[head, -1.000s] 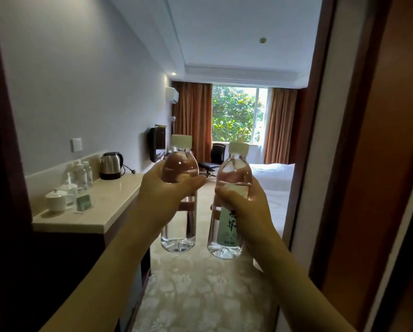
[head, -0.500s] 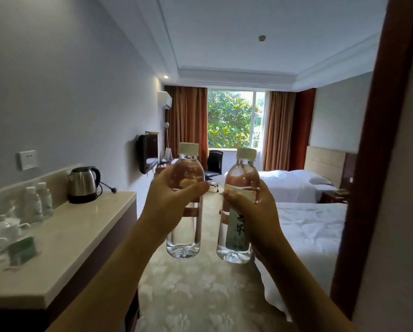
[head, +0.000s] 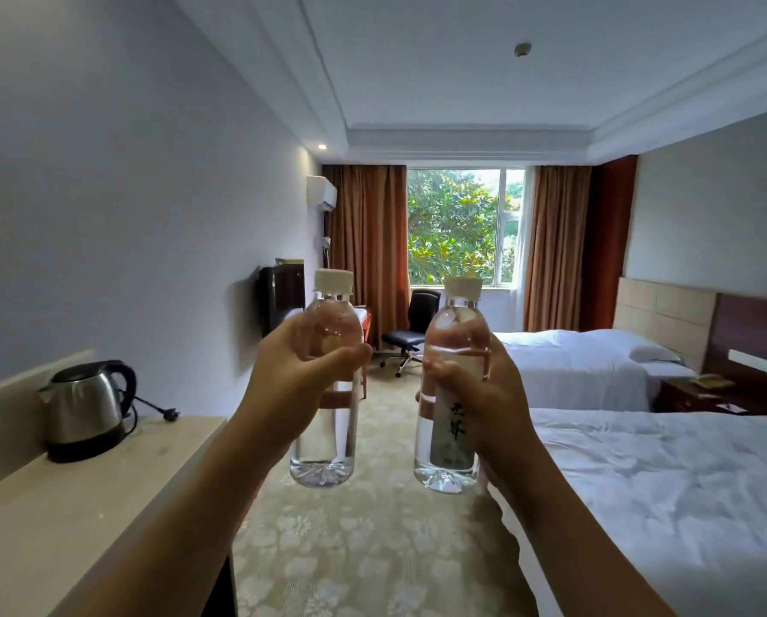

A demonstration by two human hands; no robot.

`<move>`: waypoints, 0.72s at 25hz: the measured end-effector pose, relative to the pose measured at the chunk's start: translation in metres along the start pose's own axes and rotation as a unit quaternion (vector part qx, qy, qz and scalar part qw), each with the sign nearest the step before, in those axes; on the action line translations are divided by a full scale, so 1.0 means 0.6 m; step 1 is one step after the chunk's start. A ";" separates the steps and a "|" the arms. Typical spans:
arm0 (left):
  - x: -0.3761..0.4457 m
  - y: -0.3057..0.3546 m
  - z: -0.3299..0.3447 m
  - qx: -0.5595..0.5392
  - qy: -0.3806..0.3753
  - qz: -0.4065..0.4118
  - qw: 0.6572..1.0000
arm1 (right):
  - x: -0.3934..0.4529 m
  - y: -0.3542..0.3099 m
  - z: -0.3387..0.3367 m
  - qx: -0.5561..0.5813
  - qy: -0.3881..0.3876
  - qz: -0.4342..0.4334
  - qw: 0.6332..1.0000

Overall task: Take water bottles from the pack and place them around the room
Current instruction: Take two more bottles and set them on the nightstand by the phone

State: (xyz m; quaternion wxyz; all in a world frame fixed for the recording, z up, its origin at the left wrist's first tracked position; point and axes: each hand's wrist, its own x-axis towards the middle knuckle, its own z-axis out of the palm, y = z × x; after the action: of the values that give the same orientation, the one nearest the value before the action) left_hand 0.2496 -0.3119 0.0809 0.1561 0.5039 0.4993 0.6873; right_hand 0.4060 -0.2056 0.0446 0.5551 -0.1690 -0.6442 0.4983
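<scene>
I hold two clear water bottles upright in front of me, each with a white cap. My left hand (head: pixel 292 380) is wrapped around the left bottle (head: pixel 326 447) at its upper half. My right hand (head: pixel 488 394) grips the right bottle (head: pixel 448 434), whose pale label with dark characters faces me. The two bottles stand side by side, a hand's width apart, above the carpet. The pack is out of view.
A beige counter (head: pixel 61 518) runs along the left wall with a steel kettle (head: pixel 83 407) on it. Two white beds (head: pixel 666 492) fill the right side, a nightstand (head: pixel 693 394) between them. A desk chair (head: pixel 410 336) stands by the far window. Patterned carpet (head: pixel 355 554) lies ahead.
I have walked from the doorway into the room. The door frame left the view, the counter and kettle slid closer and to the left, and the beds came into view. Both hands kept their bottles.
</scene>
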 end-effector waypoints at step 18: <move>0.788 -0.564 0.118 -0.036 -0.062 0.019 0.997 | 0.757 0.546 -0.026 -0.003 0.045 0.013 0.999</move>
State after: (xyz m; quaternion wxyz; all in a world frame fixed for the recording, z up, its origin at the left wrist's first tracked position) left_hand 0.0023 0.2180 0.0485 0.1915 0.5493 0.4541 0.6749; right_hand 0.1616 0.2979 0.0198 0.5764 -0.2011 -0.6181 0.4953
